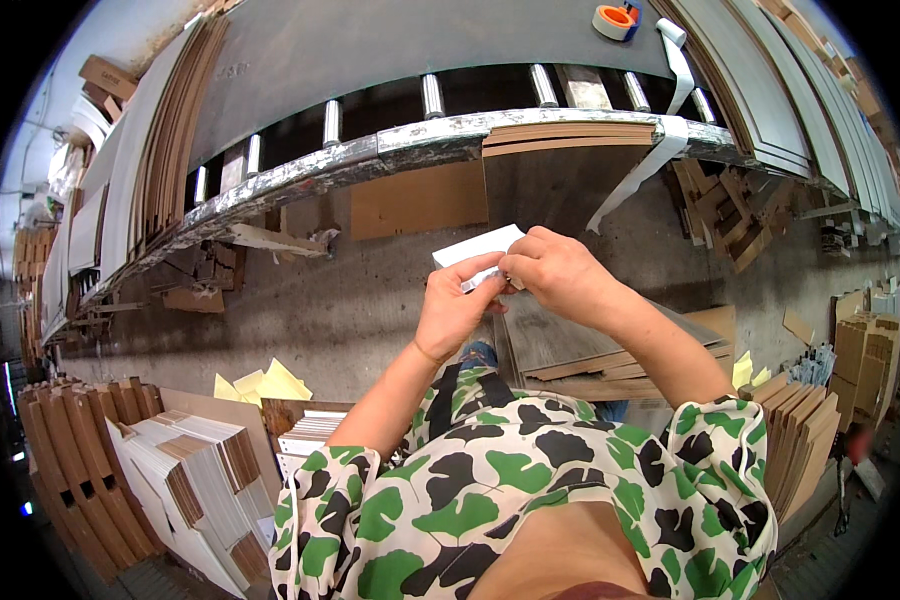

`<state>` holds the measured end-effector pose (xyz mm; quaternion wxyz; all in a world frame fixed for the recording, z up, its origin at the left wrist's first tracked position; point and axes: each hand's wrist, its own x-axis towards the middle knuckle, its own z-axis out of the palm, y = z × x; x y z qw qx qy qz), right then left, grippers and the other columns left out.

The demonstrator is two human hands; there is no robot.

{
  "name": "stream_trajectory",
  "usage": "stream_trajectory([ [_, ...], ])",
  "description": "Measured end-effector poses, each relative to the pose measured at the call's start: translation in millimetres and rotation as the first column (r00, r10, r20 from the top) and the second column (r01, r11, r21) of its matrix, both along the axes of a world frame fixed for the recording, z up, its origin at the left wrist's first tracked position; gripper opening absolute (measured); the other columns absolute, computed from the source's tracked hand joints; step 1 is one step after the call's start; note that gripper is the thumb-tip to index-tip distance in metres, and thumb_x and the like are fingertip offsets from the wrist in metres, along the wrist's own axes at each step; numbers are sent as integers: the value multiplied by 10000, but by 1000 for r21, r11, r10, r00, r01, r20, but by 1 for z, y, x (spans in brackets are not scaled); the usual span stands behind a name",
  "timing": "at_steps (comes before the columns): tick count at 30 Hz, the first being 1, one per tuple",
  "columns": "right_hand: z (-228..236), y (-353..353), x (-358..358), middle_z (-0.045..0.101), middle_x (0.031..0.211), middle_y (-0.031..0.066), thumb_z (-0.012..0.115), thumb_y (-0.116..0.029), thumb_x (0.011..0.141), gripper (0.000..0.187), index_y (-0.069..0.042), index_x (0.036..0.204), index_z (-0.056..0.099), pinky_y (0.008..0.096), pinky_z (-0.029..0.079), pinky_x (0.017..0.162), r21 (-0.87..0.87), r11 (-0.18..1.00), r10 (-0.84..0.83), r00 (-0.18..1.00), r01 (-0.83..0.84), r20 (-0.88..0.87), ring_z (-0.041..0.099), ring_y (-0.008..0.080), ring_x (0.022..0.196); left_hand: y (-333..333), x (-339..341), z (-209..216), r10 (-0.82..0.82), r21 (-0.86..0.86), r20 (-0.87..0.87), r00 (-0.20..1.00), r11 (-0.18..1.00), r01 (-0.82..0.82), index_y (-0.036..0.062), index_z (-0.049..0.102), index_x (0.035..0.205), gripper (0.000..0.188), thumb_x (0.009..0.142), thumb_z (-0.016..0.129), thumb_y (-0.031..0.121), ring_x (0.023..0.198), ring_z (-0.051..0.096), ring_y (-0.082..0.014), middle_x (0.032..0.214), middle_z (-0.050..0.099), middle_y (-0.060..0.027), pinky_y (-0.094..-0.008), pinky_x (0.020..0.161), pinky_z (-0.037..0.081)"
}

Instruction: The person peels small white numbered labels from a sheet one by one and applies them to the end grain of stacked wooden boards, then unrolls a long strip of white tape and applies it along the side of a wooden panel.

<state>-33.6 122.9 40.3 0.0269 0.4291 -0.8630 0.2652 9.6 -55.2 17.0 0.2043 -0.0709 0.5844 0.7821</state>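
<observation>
A small white folded piece, like a little carton or folded card (478, 246), is held up in front of my body, over the floor. My left hand (452, 305) grips its lower edge between thumb and fingers. At its right end my right hand (555, 268) is closed, with the fingertips pinching the piece close to my left thumb. The fingers cover its lower right part, so I cannot tell how it is folded there.
Ahead runs a metal-edged roller bench (410, 140) with a grey sheet (370, 45). Tape rolls (613, 21) lie on it, and a white strip (638, 180) hangs off its edge. Cardboard stacks (175, 130) stand at both sides. Flattened white cartons (195, 480) and brown cardboard (800, 430) flank me.
</observation>
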Motion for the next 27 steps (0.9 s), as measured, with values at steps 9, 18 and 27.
stream_trajectory([
  [9,-25,-10,7,540,771,63,604,-111,649,163,-44,794,571,290,512,588,68,993,-79,971,97,-227,549,212,785,-1,-7,-18,46,174,245,968,981,-90,-39,589,1134,279,868,555,41,848,649,-168,976,643,-99,-284,714,557],
  [18,-43,6,4,560,804,82,627,-45,638,207,-37,840,586,323,501,682,-134,984,-117,993,114,-20,561,257,810,4,-18,-32,55,218,339,939,967,-135,-54,533,1187,336,876,513,73,880,645,-179,981,643,-110,-291,762,545],
  [27,-78,96,-65,623,961,92,523,-93,920,228,34,1099,583,323,534,816,-422,312,469,248,851,847,614,177,870,-2,-59,-81,499,-253,-335,800,770,-586,-66,313,1363,631,839,639,68,1053,578,-188,1139,582,-173,-261,874,448],
])
